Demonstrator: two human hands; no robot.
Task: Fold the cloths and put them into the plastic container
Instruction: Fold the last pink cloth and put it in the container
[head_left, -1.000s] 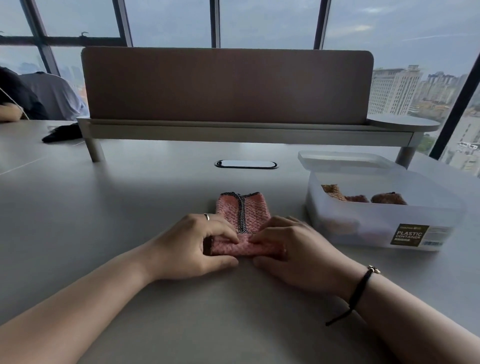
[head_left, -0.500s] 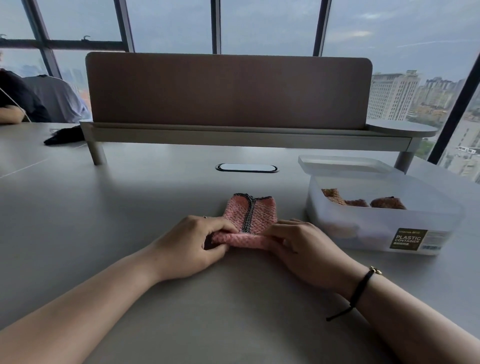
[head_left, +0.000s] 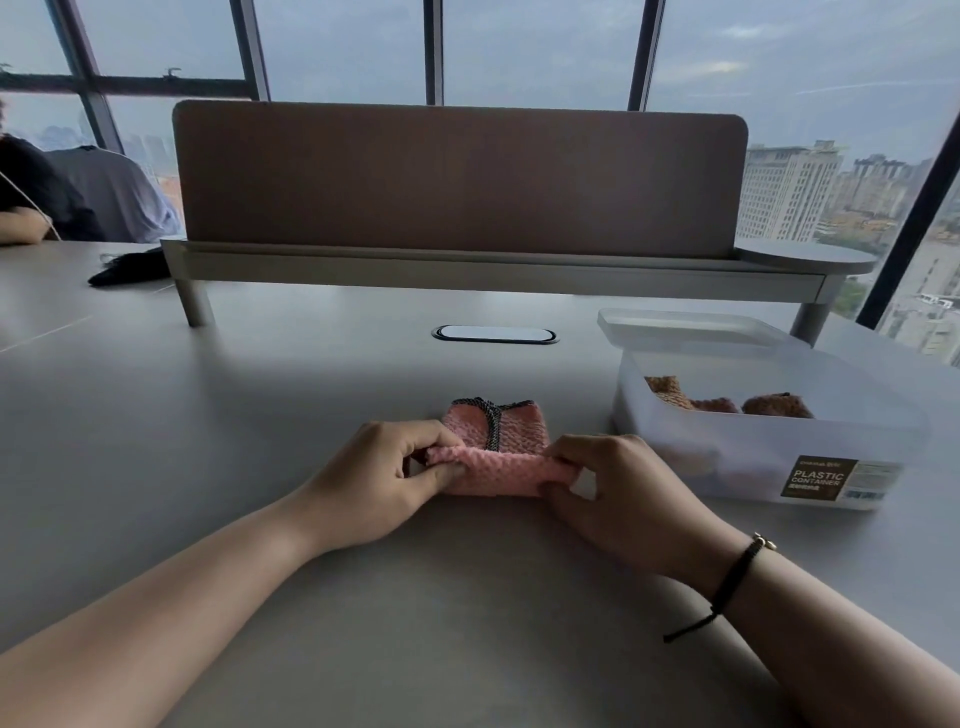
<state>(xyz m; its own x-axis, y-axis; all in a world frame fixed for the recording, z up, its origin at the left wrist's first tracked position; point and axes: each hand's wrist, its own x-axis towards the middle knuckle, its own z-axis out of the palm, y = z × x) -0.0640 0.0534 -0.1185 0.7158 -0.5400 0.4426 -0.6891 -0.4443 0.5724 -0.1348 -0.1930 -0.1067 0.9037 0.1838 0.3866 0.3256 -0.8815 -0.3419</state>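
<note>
A pink textured cloth (head_left: 498, 462) with a dark stitched edge lies on the grey table in front of me, its near edge lifted and rolled toward the far edge. My left hand (head_left: 384, 478) pinches the left end of that raised fold. At the right end, my right hand (head_left: 608, 488) pinches it between thumb and fingers. To the right stands the translucent plastic container (head_left: 769, 457), open, with several folded brownish cloths (head_left: 727, 402) inside.
The container's lid (head_left: 685, 327) lies behind it. A brown desk divider on a raised shelf (head_left: 457, 260) crosses the back. A cable port (head_left: 493, 334) sits mid-table. A dark object (head_left: 130, 266) and a seated person (head_left: 47, 202) are far left.
Both hands lifted the cloth's near edge off the table and carried it toward the far edge, so the fold now stands raised between them.
</note>
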